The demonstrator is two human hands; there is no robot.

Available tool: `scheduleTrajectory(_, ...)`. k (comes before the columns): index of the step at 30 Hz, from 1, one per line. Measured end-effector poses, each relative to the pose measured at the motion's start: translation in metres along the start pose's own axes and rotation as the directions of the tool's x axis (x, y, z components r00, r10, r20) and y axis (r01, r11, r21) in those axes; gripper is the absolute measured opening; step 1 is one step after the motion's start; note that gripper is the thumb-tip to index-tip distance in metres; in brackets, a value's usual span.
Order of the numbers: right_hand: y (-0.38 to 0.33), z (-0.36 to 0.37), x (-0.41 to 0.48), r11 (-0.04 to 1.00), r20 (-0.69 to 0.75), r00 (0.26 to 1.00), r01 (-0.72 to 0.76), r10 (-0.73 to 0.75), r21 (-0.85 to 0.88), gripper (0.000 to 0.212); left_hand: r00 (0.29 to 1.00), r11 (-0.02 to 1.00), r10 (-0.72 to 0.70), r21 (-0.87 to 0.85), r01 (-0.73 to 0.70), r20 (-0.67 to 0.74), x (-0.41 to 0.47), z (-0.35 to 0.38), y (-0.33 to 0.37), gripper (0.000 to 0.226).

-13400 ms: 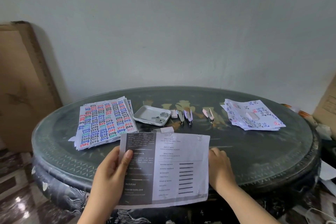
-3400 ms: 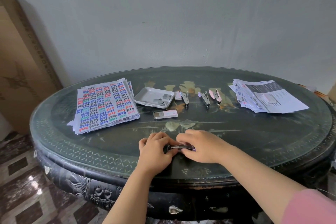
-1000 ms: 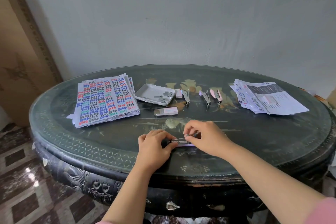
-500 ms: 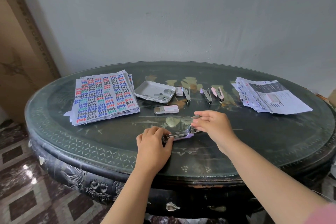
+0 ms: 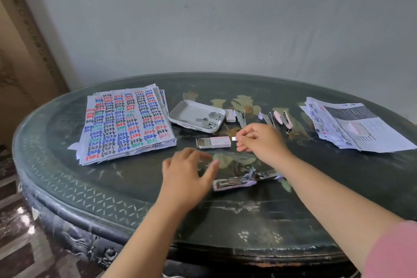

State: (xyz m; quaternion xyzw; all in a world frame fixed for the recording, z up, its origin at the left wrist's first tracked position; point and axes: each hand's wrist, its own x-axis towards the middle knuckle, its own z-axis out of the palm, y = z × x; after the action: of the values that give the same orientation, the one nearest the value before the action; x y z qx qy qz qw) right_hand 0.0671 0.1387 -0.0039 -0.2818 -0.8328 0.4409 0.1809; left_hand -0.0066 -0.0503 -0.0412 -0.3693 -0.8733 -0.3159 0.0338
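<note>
A small pale piece (image 5: 233,138) is pinched between the thumb and fingertips of the right hand (image 5: 261,140), whose other fingers are curled in; what the piece is cannot be told at this size. It is held just beside the closed end of a staple box (image 5: 214,142), which lies flat on the table (image 5: 225,221) with its drawer slid partly out at the left.

Nearer the table's front edge, a lilac stapler (image 5: 239,181) is seen lying swung open, its metal rail exposed, partly under the right forearm. The left hand (image 5: 185,174) is spread just to the left of it with fingers loose and nothing held; it is blurred, and whether it touches the tabletop cannot be told.

Behind the staple box, a white tray (image 5: 187,111) holding loose staple strips (image 5: 211,119) is set, with a small box (image 5: 230,115) touching its right end. Three more staplers (image 5: 241,118) (image 5: 268,118) (image 5: 284,119) are lined up to the right of that. A stack of sheets (image 5: 126,124) covered in coloured handwriting is placed at the left, and a second pile of papers (image 5: 338,133) at the far right, with a small box (image 5: 358,130) lying on top.
</note>
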Motion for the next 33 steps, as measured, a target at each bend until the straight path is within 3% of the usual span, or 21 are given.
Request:
scheduleTrajectory(3,-0.008,0.013,0.027,0.999,0.061,0.998,-0.005,0.007,-0.04,0.006,0.987,0.986,-0.086,0.129,0.103,-0.134,0.03,-0.006,-0.024,0.043)
scheduleTrajectory(9,-0.021,0.046,0.075,0.984,0.005,0.999,0.042,-0.042,-0.176,0.005,0.962,0.917,-0.272,0.301,0.261,-0.005,0.059,0.004,-0.064,0.059)
scheduleTrajectory(16,-0.022,0.081,0.114,0.945,0.056,0.998,0.018,0.0,-0.327,0.016,0.964,0.916,-0.266,0.306,0.261,-0.025,0.057,0.01,-0.068,0.06)
scheduleTrajectory(21,-0.021,0.085,0.121,0.81,0.113,0.987,0.162,-0.118,-0.564,0.021,0.963,0.919,-0.267,0.292,0.265,-0.034,0.058,0.01,-0.068,0.06)
scheduleTrajectory(24,-0.027,0.074,0.115,0.841,0.121,0.978,0.208,-0.17,-0.5,0.011,0.963,0.919,-0.269,0.292,0.266,-0.03,0.058,0.009,-0.068,0.059)
scheduleTrajectory(26,-0.034,0.063,0.102,0.833,0.208,0.961,0.266,-0.185,-0.485,0.004,0.963,0.92,-0.267,0.288,0.265,-0.034,0.058,0.009,-0.068,0.059)
scheduleTrajectory(29,-0.04,0.051,0.08,0.764,0.409,0.904,0.351,-0.126,-0.542,0.011,0.963,0.921,-0.266,0.286,0.266,-0.038,0.059,0.01,-0.068,0.06)
scheduleTrajectory(33,-0.037,0.05,0.066,0.732,0.455,0.88,0.397,-0.134,-0.553,0.01,0.963,0.922,-0.267,0.281,0.268,-0.042,0.059,0.01,-0.068,0.059)
